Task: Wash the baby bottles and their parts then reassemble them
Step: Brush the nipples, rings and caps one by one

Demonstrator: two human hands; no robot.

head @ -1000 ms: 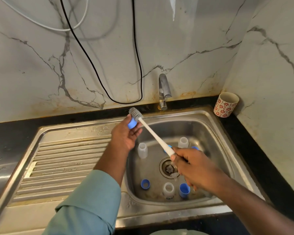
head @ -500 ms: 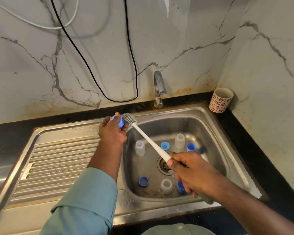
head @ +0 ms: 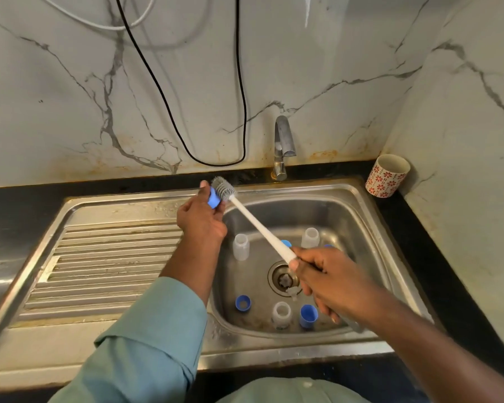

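My left hand [head: 200,219] grips a small blue bottle cap [head: 214,198] over the sink's back left rim. My right hand [head: 329,277] holds the white handle of a bottle brush [head: 256,223]; its grey bristle head [head: 222,188] touches the cap. In the steel sink basin [head: 358,222] stand clear small bottles at the left [head: 241,246], back [head: 310,237] and front [head: 281,314]. Blue caps sit at the front left [head: 243,302] and front right [head: 308,315]. Another blue part [head: 286,243] peeks out behind the brush handle.
The tap [head: 282,146] rises behind the basin, with no water running. A ribbed draining board [head: 105,263] lies to the left. A white cup with red flowers [head: 387,175] stands on the black counter at the back right corner. Black and white cables [head: 239,82] hang on the marble wall.
My left hand carried the blue cap from above the basin to the back left rim. The brush head followed it and stays against the cap.
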